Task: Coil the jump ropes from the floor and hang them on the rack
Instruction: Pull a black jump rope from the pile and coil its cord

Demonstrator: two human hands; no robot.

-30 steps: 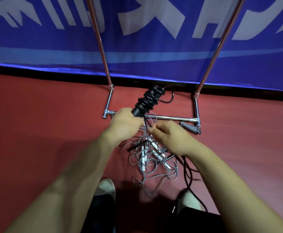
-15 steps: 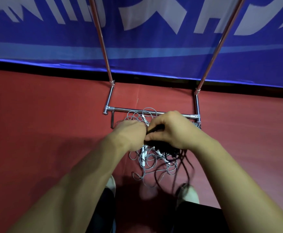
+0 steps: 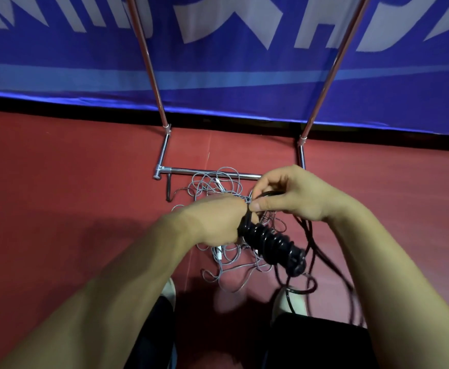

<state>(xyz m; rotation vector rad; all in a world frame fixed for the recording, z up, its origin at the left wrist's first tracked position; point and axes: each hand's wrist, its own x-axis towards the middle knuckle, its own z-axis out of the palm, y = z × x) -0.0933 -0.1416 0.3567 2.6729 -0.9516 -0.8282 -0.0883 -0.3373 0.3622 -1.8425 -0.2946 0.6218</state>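
Gripping the black jump rope (image 3: 274,245) in the left hand (image 3: 218,219), with fingers curled round the upper end of its handles, cord wound in tight turns along the bundle, bundle slanting down toward the right. Pinching a loop of the same black cord in the right hand (image 3: 292,195), thumb against forefinger, just beside the left hand's knuckles, with the other fingers (image 3: 268,179) curled loosely above. Trailing from there in slack black loops past the right forearm down to the red floor (image 3: 71,182), near the right shoe (image 3: 290,302). Below both hands, on the floor, a loose tangle of grey jump ropes (image 3: 218,187) with pale handles, spread from the lower bar of the metal rack (image 3: 207,171) back toward the left shoe (image 3: 168,291). Beyond the tangle, two rack poles rising out of view in front of a blue banner (image 3: 218,83) with white lettering. Beside the rack's left foot, one dark handle (image 3: 168,187) flat on the floor, with a cord running off its near end into the tangle.
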